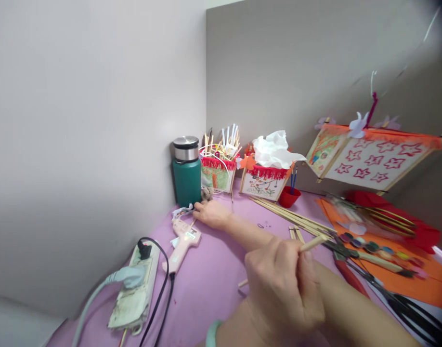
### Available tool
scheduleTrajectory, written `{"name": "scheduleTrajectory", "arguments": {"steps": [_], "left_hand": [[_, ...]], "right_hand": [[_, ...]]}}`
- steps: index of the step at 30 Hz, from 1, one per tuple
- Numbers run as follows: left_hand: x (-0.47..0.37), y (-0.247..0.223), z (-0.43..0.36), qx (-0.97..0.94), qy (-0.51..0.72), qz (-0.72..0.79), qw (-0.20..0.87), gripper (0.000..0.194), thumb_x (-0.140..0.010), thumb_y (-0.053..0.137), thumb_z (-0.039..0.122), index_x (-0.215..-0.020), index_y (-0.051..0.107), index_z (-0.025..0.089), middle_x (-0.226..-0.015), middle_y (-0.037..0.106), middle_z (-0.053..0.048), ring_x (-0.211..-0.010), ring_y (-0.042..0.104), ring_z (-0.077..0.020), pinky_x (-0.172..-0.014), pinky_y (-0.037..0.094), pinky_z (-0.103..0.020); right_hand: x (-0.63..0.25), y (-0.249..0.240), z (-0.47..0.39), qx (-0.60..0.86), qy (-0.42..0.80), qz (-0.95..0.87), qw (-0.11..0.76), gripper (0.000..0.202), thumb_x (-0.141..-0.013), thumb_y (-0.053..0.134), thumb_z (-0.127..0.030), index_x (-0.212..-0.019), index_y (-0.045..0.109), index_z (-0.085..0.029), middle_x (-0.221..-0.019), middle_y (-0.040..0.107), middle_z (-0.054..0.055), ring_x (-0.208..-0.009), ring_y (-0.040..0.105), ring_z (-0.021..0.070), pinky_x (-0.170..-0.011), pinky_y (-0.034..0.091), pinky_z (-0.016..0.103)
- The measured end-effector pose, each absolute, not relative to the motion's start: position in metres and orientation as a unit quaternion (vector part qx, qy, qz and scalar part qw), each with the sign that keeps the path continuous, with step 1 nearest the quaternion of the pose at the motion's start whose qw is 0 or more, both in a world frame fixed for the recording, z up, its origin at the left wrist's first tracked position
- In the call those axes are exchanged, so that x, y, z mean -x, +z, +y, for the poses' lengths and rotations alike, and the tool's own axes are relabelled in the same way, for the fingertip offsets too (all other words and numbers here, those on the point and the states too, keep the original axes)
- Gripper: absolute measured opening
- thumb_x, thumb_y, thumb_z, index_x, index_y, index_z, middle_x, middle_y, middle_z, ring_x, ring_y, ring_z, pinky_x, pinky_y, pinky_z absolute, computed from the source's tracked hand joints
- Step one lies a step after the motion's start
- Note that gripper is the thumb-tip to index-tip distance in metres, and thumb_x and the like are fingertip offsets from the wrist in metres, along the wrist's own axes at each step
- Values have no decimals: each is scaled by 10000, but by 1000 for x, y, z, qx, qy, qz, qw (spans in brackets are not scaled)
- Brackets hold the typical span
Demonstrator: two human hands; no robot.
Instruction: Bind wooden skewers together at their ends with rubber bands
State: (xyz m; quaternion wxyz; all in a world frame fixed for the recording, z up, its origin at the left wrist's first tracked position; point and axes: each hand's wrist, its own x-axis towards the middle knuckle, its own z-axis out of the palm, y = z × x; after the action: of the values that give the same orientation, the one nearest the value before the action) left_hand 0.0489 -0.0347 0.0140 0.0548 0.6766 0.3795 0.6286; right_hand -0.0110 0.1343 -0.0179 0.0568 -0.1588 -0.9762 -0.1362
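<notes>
My left hand [284, 284], with a mint band at the wrist, is closed in a fist round a thin wooden stick [314, 243]. The stick's ends poke out on both sides. Behind it my right forearm crosses toward the left. My right hand [211, 213] is down on the table beside the tip of a pale pink glue gun [183, 246], close to the foot of a green bottle [187, 176]. Its fingers are bent together at a small thin piece that I cannot make out. A crumpled whitish scrap [182, 212] lies by the fingertips.
A power strip [136, 289] with plugs and cords lies front left. Decorated boxes [217, 176] with sticks and tissue [277, 149] stand at the back. Wooden sticks [289, 212], pliers [342, 253], paint pots [370, 246] and orange paper [430, 284] spread rightward. A paper lantern [376, 159] hangs above.
</notes>
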Motion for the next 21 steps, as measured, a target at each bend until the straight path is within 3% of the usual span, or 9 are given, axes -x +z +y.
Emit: {"name": "scheduleTrajectory", "arguments": {"steps": [10, 15, 21], "left_hand": [[-51, 14, -34, -678, 631, 374, 50, 127, -804, 421, 118, -845, 541, 115, -671, 549, -50, -584, 522, -161, -526, 357, -297], [-50, 13, -34, -676, 623, 388, 67, 105, -806, 418, 115, -797, 522, 128, -643, 521, -37, -571, 501, -154, -521, 340, -293], [-52, 11, -34, -678, 625, 380, 71, 126, -812, 415, 118, -842, 537, 125, -674, 536, -46, -601, 512, -162, -545, 346, -298]], "right_hand": [[15, -19, 133, 133, -182, -973, 51, 175, -890, 403, -156, -942, 569, -137, -880, 605, 99, -806, 549, 209, -610, 399, 310], [20, -24, 125, 148, -197, -967, 63, 227, -910, 323, -129, -968, 541, -100, -855, 605, 124, -758, 544, 209, -611, 407, 336], [19, -29, 119, 178, -205, -959, 83, 189, -903, 355, -149, -938, 540, -133, -910, 581, 115, -817, 525, 210, -591, 412, 307]]}}
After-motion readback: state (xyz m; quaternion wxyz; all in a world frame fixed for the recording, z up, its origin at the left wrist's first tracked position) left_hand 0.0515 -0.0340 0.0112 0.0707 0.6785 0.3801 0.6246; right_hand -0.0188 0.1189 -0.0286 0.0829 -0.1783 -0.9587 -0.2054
